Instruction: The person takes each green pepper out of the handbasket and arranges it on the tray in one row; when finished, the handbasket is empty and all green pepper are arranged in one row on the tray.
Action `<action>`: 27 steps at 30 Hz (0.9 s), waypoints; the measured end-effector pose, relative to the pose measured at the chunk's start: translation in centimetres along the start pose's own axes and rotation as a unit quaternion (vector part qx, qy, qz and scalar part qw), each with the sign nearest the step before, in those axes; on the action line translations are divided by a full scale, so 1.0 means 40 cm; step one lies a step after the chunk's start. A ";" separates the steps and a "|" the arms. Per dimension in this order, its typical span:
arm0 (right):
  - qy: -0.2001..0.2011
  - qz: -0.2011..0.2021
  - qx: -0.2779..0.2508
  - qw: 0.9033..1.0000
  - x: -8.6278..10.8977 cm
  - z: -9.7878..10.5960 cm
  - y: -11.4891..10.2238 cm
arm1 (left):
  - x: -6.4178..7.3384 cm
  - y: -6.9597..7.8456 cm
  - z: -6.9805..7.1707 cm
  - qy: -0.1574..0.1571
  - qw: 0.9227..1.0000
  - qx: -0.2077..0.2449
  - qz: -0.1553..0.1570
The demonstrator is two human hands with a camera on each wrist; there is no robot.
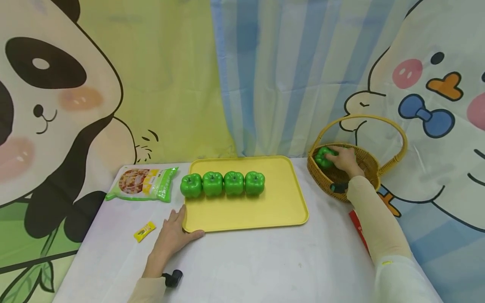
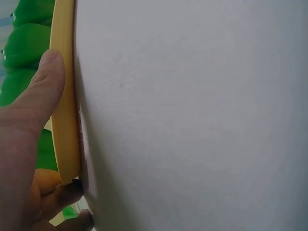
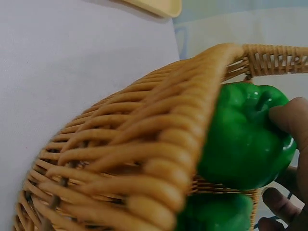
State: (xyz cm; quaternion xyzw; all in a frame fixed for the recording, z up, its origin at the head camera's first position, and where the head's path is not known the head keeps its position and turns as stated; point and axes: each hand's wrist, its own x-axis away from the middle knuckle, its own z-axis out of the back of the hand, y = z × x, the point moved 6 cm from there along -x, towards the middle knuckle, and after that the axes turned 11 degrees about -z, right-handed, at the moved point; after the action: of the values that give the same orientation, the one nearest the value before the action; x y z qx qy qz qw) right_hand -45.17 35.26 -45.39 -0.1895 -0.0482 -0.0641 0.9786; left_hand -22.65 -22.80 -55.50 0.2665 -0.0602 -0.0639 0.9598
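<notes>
My right hand (image 1: 344, 159) reaches into a wicker basket (image 1: 318, 181) and grips a green bell pepper (image 1: 323, 157) by its side. In the right wrist view the thumb presses near the stem of that bell pepper (image 3: 240, 139), and part of another green pepper (image 3: 216, 211) shows lower in the basket. Four-sided and yellow, a tray (image 1: 246, 214) carries several green bell peppers (image 1: 213, 184) in a row. My left hand (image 1: 173, 233) rests at its near left corner, thumb and fingers spread. The left wrist view has the thumb (image 2: 45, 82) against the tray's rim (image 2: 65, 115).
A green and white food packet (image 1: 142, 184) lies left of the tray, with a small yellow packet (image 1: 145, 231) nearer me. Something red (image 1: 358, 227) lies partly under my right forearm. The basket's tall handle (image 1: 363, 116) arches over its opening. A printed curtain (image 1: 265, 84) hangs behind the table.
</notes>
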 end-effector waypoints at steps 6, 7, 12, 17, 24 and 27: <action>0.022 0.016 -0.050 0.998 0.035 0.036 -0.008 | -0.003 0.000 0.002 -0.001 1.000 -0.001 -0.003; 0.023 0.018 -0.057 0.998 0.043 0.040 -0.010 | -0.003 -0.001 0.001 -0.002 1.000 -0.001 -0.003; 0.054 0.038 -0.074 0.995 0.083 0.064 -0.022 | -0.006 -0.008 -0.006 -0.005 1.000 -0.003 -0.004; 0.101 0.070 -0.086 0.989 0.122 0.084 -0.037 | -0.006 -0.008 -0.008 -0.005 1.000 -0.004 -0.005; 0.131 0.092 -0.092 0.983 0.184 0.079 -0.072 | -0.004 -0.001 -0.001 -0.005 1.000 -0.006 -0.010; 0.132 0.102 -0.097 0.981 0.208 0.066 -0.089 | -0.003 0.001 0.001 -0.004 1.000 -0.008 -0.014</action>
State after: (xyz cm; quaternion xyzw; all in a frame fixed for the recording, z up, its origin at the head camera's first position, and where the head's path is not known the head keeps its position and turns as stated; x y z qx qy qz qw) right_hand -37.67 32.10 -40.67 -0.2769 0.1070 0.0078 0.9549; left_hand -22.79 -22.78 -55.46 0.2594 -0.0599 -0.0791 0.9607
